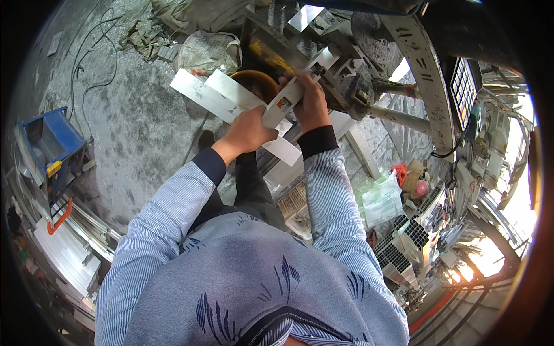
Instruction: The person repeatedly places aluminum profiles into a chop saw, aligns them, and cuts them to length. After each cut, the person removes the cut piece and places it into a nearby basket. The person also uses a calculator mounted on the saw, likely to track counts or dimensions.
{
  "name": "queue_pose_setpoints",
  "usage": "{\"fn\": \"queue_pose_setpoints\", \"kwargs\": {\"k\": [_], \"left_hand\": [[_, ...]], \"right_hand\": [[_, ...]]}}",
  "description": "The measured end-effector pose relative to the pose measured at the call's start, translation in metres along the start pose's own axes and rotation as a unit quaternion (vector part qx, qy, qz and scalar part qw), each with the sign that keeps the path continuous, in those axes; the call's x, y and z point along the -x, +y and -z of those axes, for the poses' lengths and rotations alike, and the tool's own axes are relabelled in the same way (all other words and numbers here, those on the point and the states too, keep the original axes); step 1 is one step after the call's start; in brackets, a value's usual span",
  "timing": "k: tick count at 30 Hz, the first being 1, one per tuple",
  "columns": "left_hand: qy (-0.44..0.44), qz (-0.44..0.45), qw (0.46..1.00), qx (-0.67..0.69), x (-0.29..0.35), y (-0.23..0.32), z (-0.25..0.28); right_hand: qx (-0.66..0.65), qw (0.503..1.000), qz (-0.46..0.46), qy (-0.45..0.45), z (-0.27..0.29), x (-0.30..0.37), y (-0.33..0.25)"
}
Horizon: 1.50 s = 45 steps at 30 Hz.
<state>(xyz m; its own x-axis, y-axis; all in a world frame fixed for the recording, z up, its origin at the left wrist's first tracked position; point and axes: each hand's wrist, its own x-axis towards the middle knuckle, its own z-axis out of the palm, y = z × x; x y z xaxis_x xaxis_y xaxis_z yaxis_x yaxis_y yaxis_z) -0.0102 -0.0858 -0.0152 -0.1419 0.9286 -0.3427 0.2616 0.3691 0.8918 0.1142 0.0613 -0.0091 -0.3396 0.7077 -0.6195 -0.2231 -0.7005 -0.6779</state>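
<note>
Blue-and-white striped sleeves (164, 199) end at two hands. The left hand (249, 131) closes its grip on the near end of a slotted metal bar (293, 94); the right hand (313, 102) clasps the far end. Flat silver strips (193, 89) pass below the left hand. Farther left stands a blue container (62, 130).

The fingertips of the left hand (251, 130) are out of sight behind the pale bar (273, 117), and the right hand (312, 102) covers part of that bar, so its full shape cannot be told. The round orange-brown container (261, 82) is partly hidden by pale metal strips (202, 93); marks on the keypad panel (463, 92) are too small to read, while the dark rim cuts off the rightmost scrap.
</note>
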Motion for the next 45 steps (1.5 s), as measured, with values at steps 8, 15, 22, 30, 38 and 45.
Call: {"fn": "queue_pose_setpoints", "kwargs": {"k": [8,15,22,30,38,45], "left_hand": [[-0.083,0.085,0.982,0.15,-0.003,0.006,0.006],[-0.084,0.088,0.981,0.152,-0.003,0.009,0.006],[-0.065,0.047,0.988,0.135,-0.003,0.003,0.002],[-0.046,0.016,0.996,0.08,-0.005,-0.003,-0.001],[-0.044,0.026,0.996,0.073,-0.006,-0.003,-0.002],[-0.053,0.029,0.996,0.069,-0.003,0.0,-0.004]], "right_hand": [[-0.044,0.998,-0.028,-0.045,-0.001,-0.011,0.007],[-0.028,1.0,0.004,-0.01,-0.007,-0.01,0.008],[-0.02,0.999,-0.014,-0.033,-0.004,-0.01,0.006],[-0.027,0.999,-0.008,-0.033,-0.002,-0.01,0.007],[-0.022,1.0,-0.004,-0.02,-0.001,-0.013,0.008],[0.009,1.0,0.002,0.012,-0.003,-0.006,0.009]]}}
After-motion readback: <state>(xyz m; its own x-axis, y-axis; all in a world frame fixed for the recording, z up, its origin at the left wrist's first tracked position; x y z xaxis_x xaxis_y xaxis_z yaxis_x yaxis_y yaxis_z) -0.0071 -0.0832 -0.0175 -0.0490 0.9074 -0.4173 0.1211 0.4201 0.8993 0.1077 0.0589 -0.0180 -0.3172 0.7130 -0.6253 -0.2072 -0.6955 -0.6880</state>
